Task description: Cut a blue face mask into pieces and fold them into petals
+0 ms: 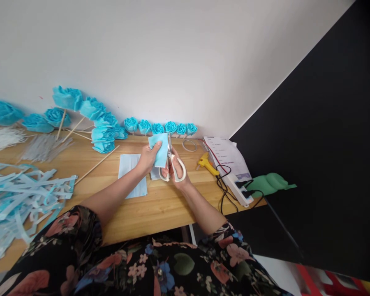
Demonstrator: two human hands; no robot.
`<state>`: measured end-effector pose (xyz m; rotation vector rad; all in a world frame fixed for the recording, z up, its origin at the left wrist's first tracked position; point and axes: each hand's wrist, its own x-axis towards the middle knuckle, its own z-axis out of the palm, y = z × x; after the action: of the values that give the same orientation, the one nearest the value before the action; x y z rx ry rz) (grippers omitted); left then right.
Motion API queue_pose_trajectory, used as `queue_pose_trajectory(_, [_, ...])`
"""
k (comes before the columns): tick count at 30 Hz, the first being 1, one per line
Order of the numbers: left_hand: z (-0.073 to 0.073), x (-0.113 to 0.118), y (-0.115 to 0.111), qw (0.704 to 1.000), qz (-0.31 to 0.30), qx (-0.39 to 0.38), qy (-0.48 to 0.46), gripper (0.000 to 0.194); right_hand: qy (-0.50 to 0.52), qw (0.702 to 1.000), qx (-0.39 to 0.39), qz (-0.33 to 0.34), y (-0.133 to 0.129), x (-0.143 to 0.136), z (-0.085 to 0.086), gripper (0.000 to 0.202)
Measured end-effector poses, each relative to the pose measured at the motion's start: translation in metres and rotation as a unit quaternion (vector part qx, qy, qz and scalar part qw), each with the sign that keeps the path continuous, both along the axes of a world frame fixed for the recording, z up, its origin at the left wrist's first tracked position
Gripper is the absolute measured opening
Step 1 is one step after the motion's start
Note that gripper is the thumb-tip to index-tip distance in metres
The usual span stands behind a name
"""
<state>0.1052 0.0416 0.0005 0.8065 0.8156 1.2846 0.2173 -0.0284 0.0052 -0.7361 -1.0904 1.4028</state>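
My left hand [148,158] pinches a folded piece of light blue fabric [160,150] and holds it up above the table. My right hand [179,174] has its fingers through the white handles of a pair of scissors [180,169]. The blades point away from me along the right edge of the piece; whether they are cutting into it I cannot tell. Below my left wrist lies a flat light blue sheet [132,176] on the wood. Another pale piece [155,173] shows partly behind my hands.
Blue fabric flowers [103,135] line the wall, some on wooden sticks. Cut strips [27,197] heap at left beside thin clear stems [45,146]. At right are a yellow glue gun [208,163], a power strip [239,191], cables, printed paper [226,154] and a green object [267,184].
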Motion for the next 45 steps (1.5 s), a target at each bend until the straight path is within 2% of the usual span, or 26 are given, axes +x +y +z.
queue_pose_trajectory(7, [0.000,0.001,-0.002,1.000,-0.017,0.000,-0.004,0.053,0.010,1.000,-0.004,-0.009,-0.001,-0.002,0.000,0.076])
queue_pose_trajectory(16, [0.001,0.003,-0.002,1.000,0.001,-0.003,-0.009,0.058,0.019,0.999,-0.005,-0.032,-0.002,-0.005,-0.002,0.085])
queue_pose_trajectory(24, [0.002,-0.004,0.005,1.000,0.019,-0.018,-0.003,0.055,0.029,0.999,-0.016,0.028,0.002,0.000,-0.001,0.084])
queue_pose_trajectory(29, [0.005,-0.007,0.007,1.000,0.006,-0.012,0.003,0.052,0.027,0.998,-0.003,0.063,0.001,0.002,-0.004,0.079])
queue_pose_trajectory(34, [0.008,-0.008,0.008,0.999,0.038,-0.011,-0.018,0.055,0.020,0.995,0.005,0.094,0.001,0.003,-0.003,0.079])
queue_pose_trajectory(45, [0.014,-0.008,0.007,0.998,0.050,-0.030,-0.038,0.055,-0.027,0.995,-0.002,0.094,0.000,0.004,-0.001,0.084])
